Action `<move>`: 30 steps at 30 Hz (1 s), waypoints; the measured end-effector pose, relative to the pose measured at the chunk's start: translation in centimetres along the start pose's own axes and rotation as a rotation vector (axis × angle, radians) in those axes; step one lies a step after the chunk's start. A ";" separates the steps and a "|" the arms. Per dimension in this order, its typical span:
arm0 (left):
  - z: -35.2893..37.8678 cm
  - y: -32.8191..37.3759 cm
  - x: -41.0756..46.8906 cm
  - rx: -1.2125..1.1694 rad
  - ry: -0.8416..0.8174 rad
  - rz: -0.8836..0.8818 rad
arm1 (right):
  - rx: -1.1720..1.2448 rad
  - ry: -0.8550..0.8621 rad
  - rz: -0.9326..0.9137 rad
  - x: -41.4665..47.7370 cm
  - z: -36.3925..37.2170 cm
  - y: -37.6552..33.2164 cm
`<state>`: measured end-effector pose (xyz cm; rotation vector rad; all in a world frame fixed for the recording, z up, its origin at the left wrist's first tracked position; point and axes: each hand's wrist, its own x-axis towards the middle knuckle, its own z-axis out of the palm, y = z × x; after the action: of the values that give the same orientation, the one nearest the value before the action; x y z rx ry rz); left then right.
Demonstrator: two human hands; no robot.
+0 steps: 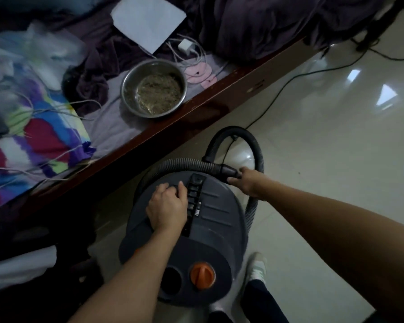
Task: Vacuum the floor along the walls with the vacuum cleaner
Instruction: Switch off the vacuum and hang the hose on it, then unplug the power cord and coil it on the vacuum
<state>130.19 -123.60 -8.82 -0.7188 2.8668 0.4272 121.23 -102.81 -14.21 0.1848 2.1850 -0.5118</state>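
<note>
Far left: round steel bowl (153,88) of grainy matter, on the edge of a dark wooden bed (196,108). Centre, near: grey drum-shaped vacuum cleaner (210,229) with orange knob, on glossy cream floor (324,159) beside the bed; left hand (167,207), fingers curled, grips its black top handle (194,201). Right: right hand (248,183) wrapped round the cuff of the grey ribbed hose (180,163).

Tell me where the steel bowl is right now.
In the head view the steel bowl sits upper centre-left on the bed, close to its wooden side rail, just below the white charger and beyond the vacuum cleaner.
</note>
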 end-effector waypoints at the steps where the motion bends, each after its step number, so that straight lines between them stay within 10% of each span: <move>1: -0.4 0.2 0.1 0.037 -0.039 0.014 | 0.009 0.015 0.022 -1.6 -0.6 1.9; 13: -9.8 18.3 -6.6 0.231 -0.571 0.367 | 0.296 0.311 0.329 -23.8 -16.1 22.5; 30: -10.0 70.5 -17.0 0.192 -0.620 0.941 | 0.292 0.470 0.471 -31.4 -43.2 53.0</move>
<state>110.29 -59.71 21.03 0.7240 2.3889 0.3659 125.63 -35.09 18.33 1.0405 2.3871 -0.5498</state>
